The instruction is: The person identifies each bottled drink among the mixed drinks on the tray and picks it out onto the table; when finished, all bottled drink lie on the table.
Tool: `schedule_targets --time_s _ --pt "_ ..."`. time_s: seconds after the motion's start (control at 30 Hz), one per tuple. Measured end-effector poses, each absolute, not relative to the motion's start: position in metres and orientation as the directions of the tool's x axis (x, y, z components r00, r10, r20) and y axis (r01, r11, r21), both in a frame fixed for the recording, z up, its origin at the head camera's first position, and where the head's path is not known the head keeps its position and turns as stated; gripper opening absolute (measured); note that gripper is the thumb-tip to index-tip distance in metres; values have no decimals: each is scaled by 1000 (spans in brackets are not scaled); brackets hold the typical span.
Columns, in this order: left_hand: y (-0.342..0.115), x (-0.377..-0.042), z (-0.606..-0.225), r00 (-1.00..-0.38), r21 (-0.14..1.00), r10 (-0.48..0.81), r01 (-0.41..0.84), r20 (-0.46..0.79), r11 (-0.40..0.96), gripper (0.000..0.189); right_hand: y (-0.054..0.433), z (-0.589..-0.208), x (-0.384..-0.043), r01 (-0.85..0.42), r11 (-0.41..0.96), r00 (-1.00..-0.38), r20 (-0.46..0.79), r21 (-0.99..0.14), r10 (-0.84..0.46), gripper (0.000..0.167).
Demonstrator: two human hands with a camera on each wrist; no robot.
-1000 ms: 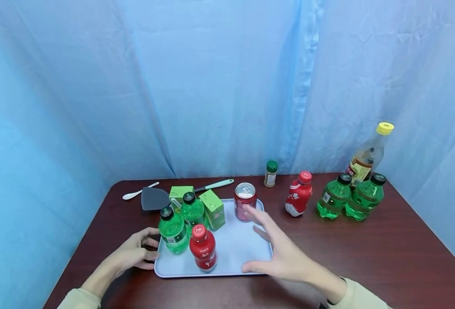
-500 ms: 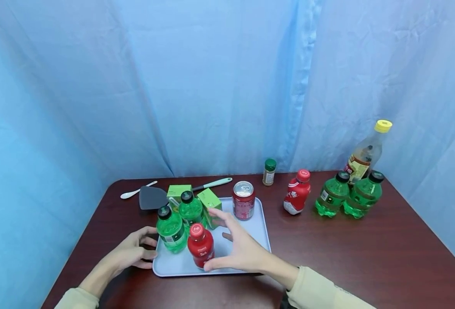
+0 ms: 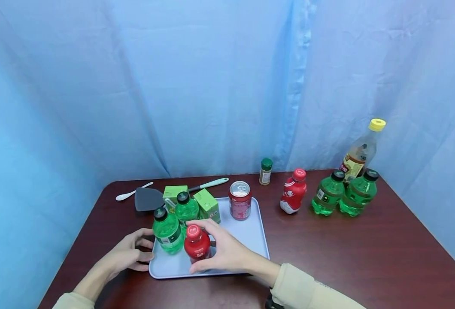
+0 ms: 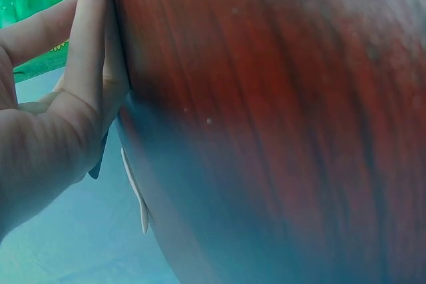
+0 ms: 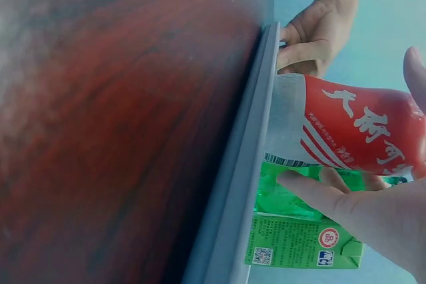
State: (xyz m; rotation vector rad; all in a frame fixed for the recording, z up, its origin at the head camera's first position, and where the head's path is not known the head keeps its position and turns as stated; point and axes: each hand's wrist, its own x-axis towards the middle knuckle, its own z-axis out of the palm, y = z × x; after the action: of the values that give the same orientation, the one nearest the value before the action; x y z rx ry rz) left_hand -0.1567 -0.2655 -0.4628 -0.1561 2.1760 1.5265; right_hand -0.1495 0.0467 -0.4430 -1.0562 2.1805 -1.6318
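A red cola bottle (image 3: pixel 197 247) stands upright on the pale tray (image 3: pixel 247 229), near its front edge. Curved about that bottle is my right hand (image 3: pixel 229 253), thumb in front and fingers behind; how firmly they press is hidden. In the right wrist view the cola bottle's label (image 5: pixel 363 124) lies between thumb and fingers. At the tray's left rim, my left hand (image 3: pixel 125 255) touches the edge with spread, relaxed fingers. Two green soda bottles (image 3: pixel 168 231) (image 3: pixel 187 209), green drink cartons (image 3: pixel 208 204) and a red can (image 3: pixel 240 201) are close by.
A dark spatula (image 3: pixel 148 199) and white spoon (image 3: pixel 132 192) lie behind left. Along the back right stand a spice jar (image 3: pixel 265 172), another red bottle (image 3: pixel 293 193), two green bottles (image 3: pixel 329 194) and a tall yellow-capped bottle (image 3: pixel 360 156). Blue curtains (image 3: pixel 212 86) surround the table.
My right hand has moved left from beside the can across the tray to the red cola bottle. The left hand stays at the tray's rim, and the view shifts slightly.
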Motion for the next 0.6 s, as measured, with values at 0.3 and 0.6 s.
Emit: schedule_targets --time_s 0.3,0.6 --pt "-266 -157 -463 -877 871 211 -343 -431 352 71 47 -446 -152 -346 176 -741 153 -922 -654 69" --pt "-264 -157 -461 -884 860 170 -354 -436 367 69 46 -446 -153 -349 195 -742 143 -917 -655 67"
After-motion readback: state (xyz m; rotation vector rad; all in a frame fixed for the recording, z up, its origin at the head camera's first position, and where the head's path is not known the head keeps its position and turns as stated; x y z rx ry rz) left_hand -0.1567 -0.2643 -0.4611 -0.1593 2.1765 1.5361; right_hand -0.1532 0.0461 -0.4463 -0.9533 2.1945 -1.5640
